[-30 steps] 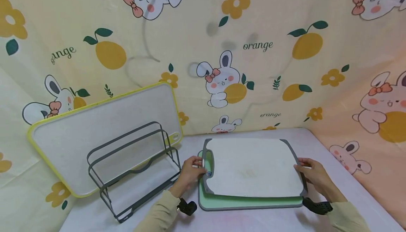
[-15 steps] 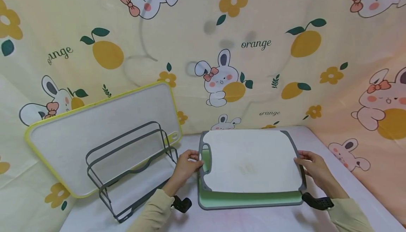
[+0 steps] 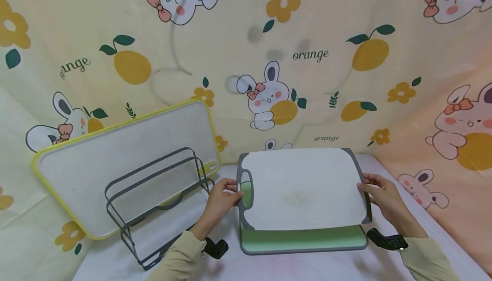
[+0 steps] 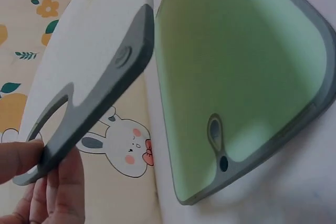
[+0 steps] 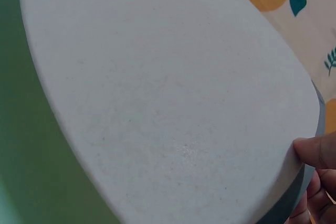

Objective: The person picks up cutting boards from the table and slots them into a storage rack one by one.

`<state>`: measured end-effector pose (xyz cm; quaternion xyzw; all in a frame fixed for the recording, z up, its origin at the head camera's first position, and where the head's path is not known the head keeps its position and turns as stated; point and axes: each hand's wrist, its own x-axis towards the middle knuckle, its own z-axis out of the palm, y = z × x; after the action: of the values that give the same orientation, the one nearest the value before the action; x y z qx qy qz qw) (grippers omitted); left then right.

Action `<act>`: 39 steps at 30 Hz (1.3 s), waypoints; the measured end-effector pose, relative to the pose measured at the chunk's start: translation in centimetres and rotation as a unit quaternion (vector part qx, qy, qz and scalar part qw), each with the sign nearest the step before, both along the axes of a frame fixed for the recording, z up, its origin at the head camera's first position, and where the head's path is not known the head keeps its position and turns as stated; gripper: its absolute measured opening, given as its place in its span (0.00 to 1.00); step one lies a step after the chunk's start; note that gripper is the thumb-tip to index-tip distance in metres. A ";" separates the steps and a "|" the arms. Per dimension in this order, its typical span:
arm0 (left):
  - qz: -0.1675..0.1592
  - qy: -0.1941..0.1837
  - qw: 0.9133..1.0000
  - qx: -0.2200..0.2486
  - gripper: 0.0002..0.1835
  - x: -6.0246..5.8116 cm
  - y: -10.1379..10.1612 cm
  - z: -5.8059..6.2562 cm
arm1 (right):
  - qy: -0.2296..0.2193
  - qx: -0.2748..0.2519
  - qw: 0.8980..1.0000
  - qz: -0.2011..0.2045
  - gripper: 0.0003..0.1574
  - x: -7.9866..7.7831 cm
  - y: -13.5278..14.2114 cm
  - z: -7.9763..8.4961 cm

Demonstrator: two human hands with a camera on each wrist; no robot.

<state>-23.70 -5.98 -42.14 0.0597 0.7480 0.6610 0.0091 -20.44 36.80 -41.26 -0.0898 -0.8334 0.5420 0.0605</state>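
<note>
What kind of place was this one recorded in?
Probably a makeshift filming corner rather than a working kitchen: a rabbit-and-orange printed cloth hangs behind a pale tabletop, with a dark wire rack on it and a white cutting board held over it.

Front access: a gap btwn white cutting bd [image 3: 300,191] and green cutting bd [image 3: 300,241] is facing the near side, giving a flat hand room to enter. Green cutting bd is lying on tabletop [image 3: 300,269], blocking passage underneath. Short edges: L hand [image 3: 221,197] and R hand [image 3: 383,194] are gripping white cutting bd, obstructing side entry. L side: wire rack [image 3: 165,208] is standing near L hand, w/ yellow-rimmed cutting bd [image 3: 127,150] leaning behind its bars. Rear: fabric backdrop [image 3: 330,82] is limiting reach. Near corners: L wrist unit [image 3: 216,248] and R wrist unit [image 3: 386,239] are occupying space; tabletop is offering a lane btwn them.
</note>
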 end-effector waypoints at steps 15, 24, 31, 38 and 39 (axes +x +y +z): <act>0.020 0.037 0.999 -0.021 0.17 0.5 -0.7 2.1 | 0.043 -0.032 0.998 0.020 0.26 -0.6 -0.3 2.8; 0.027 0.076 0.996 -0.031 0.16 1.0 -1.6 3.6 | 0.058 -0.042 0.997 0.031 0.25 -0.6 -1.1 3.9; 0.042 0.099 0.994 -0.026 0.17 1.1 -2.5 4.9 | 0.090 -0.035 0.994 0.046 0.18 -0.8 -2.0 4.7; 0.046 0.100 0.994 -0.019 0.17 1.3 -3.6 5.7 | 0.113 -0.051 0.990 0.065 0.14 -1.2 -2.9 5.8; 0.046 0.101 0.994 -0.015 0.17 1.3 -3.8 5.9 | 0.115 -0.053 0.990 0.067 0.14 -1.3 -3.0 6.0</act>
<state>-22.41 -9.77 -36.27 0.0918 0.7571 0.6397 -0.0963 -21.71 33.77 -35.25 0.0262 -0.7951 0.5948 0.1152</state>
